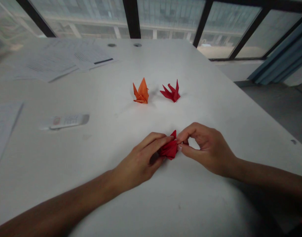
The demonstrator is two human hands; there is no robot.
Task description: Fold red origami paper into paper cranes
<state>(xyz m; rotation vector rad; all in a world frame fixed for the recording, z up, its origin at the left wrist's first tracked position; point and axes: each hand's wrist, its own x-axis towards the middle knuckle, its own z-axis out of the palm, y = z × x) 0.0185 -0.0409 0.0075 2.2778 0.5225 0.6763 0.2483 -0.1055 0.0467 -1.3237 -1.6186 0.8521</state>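
A red folded-paper piece is between my two hands, low over the table. My left hand is closed on its left side, fingers across the top and thumb beneath. At its right edge my right hand pinches the paper between thumb and fingertips. One red point sticks up between the hands; parts of the piece are hidden by my fingers. Beyond them stand an orange paper crane and, to its right, a red paper crane; neither is touched.
On the white table, a white packet or tube lies at left. Several printed sheets spread over the back left, with more paper at the left edge. Windows stand behind; a blue curtain hangs at right.
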